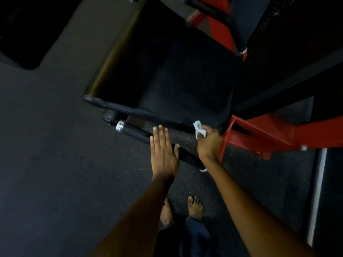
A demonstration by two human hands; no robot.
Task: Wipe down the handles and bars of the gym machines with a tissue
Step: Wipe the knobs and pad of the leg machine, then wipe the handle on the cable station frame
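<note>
A crumpled white tissue point(199, 130) is pinched in the right hand point(208, 143) at the lower corner of the black seat pad point(167, 86), beside the red frame point(259, 134). The left hand point(163, 149) is laid flat, fingers straight, on the black bar point(137, 133) with a chrome end cap point(120, 125). Bare feet point(194, 206) are seen on the dark floor point(55, 164).

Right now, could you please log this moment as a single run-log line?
step: wiping bar | left hand: flat on black bar | right hand: grips tissue at pad edge | frame: red
</note>
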